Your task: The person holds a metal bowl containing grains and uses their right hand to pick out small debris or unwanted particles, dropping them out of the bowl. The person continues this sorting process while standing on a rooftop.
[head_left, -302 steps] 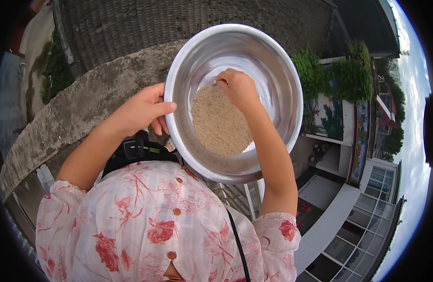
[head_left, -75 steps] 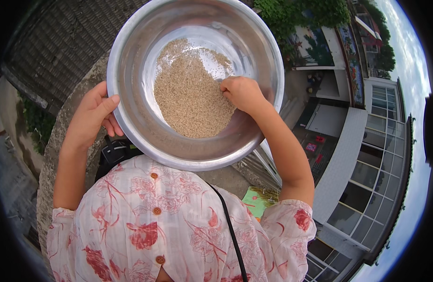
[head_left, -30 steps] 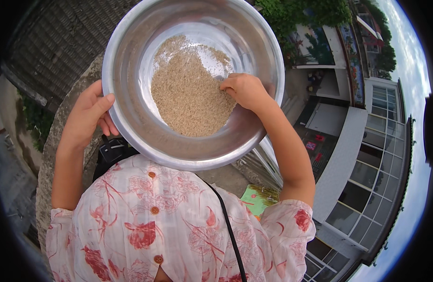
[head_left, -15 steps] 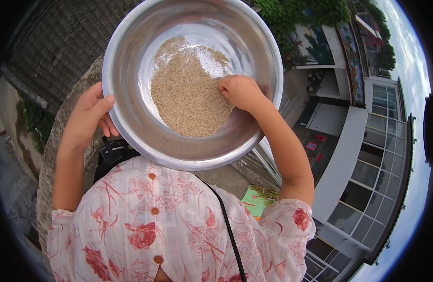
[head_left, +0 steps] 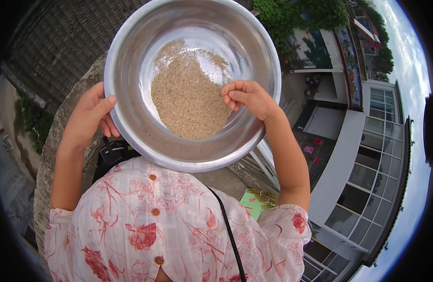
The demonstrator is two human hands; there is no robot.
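A wide stainless steel basin (head_left: 192,157) is held out in front of my body, tipped so its inside shows. Small tan grain (head_left: 190,105) lies across its bottom, with bare shiny metal at the upper right of the heap. My left hand (head_left: 91,115) grips the basin's left rim, thumb on the edge and fingers curling beneath. Over the right side of the grain, my right hand (head_left: 248,97) is inside the basin with thumb and fingertips pinched together. Whatever sits between those fingertips is too small to make out.
A dark tiled roof (head_left: 61,51) lies at the upper left, beyond a rough stone ledge (head_left: 61,129). A green printed sheet or bag (head_left: 258,201) and pale poles (head_left: 261,164) are below at the right. A building with many windows (head_left: 367,174) stands farther right.
My right hand has lifted off the grain and turned, so its pinched thumb and fingers now show. My left hand keeps its hold on the rim; the basin has barely shifted.
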